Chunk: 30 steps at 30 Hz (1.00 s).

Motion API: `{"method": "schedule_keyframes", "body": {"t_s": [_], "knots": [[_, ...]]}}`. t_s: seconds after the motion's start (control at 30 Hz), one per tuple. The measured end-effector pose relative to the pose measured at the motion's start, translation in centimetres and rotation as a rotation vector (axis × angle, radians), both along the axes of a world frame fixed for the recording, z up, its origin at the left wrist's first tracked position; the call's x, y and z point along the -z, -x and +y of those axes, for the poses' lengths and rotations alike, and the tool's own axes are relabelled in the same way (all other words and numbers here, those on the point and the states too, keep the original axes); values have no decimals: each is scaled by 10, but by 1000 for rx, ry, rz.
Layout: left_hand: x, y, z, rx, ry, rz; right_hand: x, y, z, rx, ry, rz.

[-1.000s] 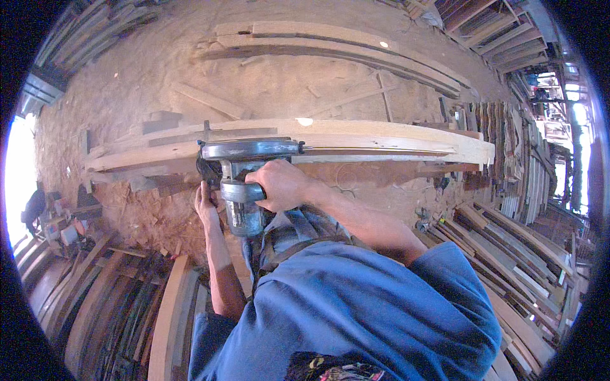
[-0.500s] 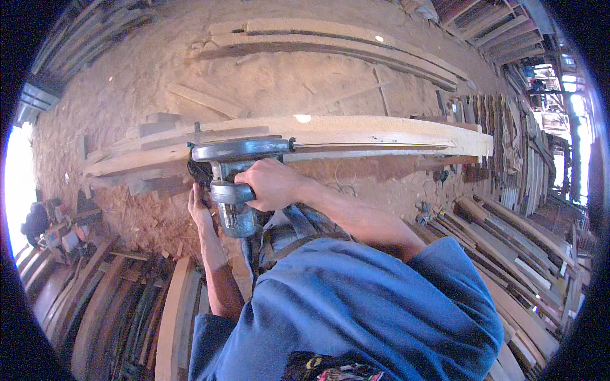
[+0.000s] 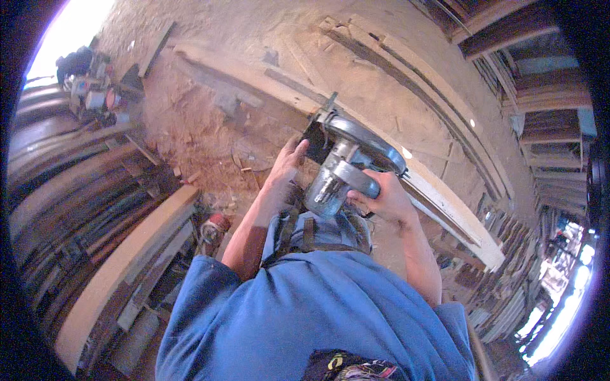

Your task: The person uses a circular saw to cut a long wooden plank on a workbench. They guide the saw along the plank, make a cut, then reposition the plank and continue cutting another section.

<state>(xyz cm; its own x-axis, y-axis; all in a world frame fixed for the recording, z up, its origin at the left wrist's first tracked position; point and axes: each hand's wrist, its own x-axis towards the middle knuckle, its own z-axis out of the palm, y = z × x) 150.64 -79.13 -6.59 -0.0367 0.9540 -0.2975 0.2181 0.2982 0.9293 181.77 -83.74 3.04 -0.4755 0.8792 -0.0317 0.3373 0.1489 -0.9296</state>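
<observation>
A metal circular saw [image 3: 365, 140] rests on or just above a long pale timber beam [image 3: 454, 204], which runs from far left to near right. The closed fingers of my right hand [image 3: 391, 202] are wrapped around its rear handle. Beside the saw's dark base plate [image 3: 314, 143], my left hand [image 3: 286, 166] has its fingers stretched out, near or touching the plate's edge; exact contact is hard to make out. A straight groove or slit shows along the beam behind the saw. The blade itself is hidden under the guard.
Long boards [image 3: 432, 92] lie on the sawdust-covered ground beyond the beam. Stacked timber [image 3: 89, 216] fills the left side, with a thick pale plank [image 3: 121, 273] at its near edge. A red round object [image 3: 217, 223] lies close by. Wooden racks [image 3: 553, 95] rise at far right.
The view has swung, so the beam now slants down to the right and the saw appears higher and farther right. My right hand still grips the handle; my left stays beside the base plate.
</observation>
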Motion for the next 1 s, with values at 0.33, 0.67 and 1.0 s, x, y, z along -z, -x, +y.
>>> {"method": "schedule_keyframes", "body": {"t_s": [0.33, 0.67, 1.0], "knots": [[-3, 31, 20, 103, 203, 265, -16, 44, 21, -11, 101, -166], [25, 24, 23, 11, 86, 167, -2, 39, 29, -17, 46, -79], [32, 32, 28, -30, 230, -63, -5, 41, 37, -5, 4, -112]]}}
